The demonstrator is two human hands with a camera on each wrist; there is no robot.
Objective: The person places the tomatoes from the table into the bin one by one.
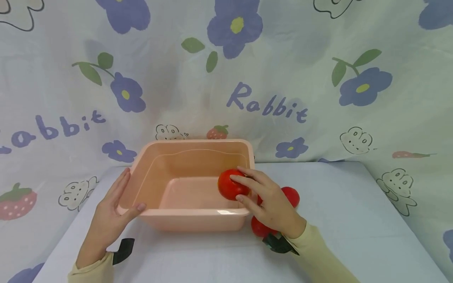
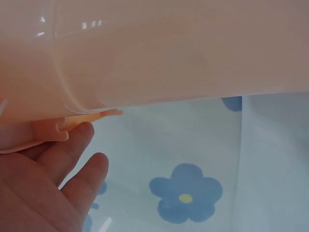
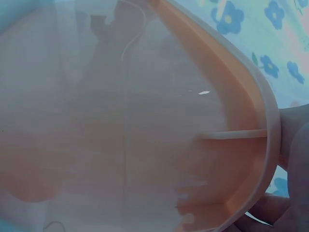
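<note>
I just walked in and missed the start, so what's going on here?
A person is handling red fruits, which look like tomatoes, with a pink basin. Their left hand holds the pink basin at its near left corner. Their right hand reaches over the right rim, gripping a red fruit by the basin's right end. At least two more fruits sit on the table, right of the basin.
</note>
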